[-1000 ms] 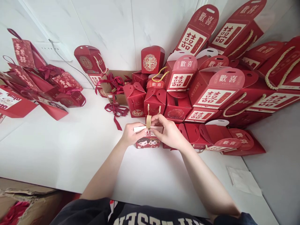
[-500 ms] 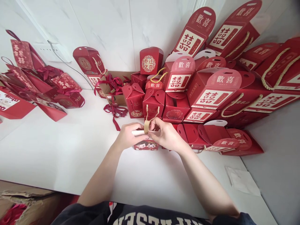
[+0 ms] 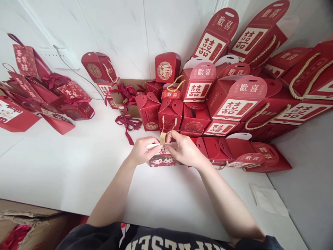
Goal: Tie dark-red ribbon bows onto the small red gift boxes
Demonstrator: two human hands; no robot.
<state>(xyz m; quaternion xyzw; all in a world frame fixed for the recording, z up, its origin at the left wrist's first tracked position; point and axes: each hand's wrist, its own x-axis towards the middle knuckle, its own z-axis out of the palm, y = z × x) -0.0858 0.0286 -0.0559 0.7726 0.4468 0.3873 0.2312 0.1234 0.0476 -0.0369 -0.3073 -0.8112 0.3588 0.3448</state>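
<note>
A small red gift box (image 3: 162,160) printed with two cartoon figures stands upright on the white table, between my hands. From its top rises a loop of gold ribbon (image 3: 162,139). My left hand (image 3: 142,150) is closed on the box's white upper edge, with the thumb on the near side. Opposite it, my right hand (image 3: 185,150) has its thumb and bent fingers closed at the top of the box, right beside the ribbon loop. Its fingertips partly hide what they pinch. Just behind stands a red box with a rope handle (image 3: 169,116).
Stacked red gift boxes (image 3: 229,107) fill the right side and back. A cardboard box with dark red ribbons (image 3: 135,110) stands behind my left hand. Red ribboned packages (image 3: 36,93) lie far left. A flat white packet (image 3: 269,199) rests at right.
My left thumb has shifted up toward the top edge, so more of the box's printed front shows. The ribbon loop stands slightly higher. My right hand has barely moved.
</note>
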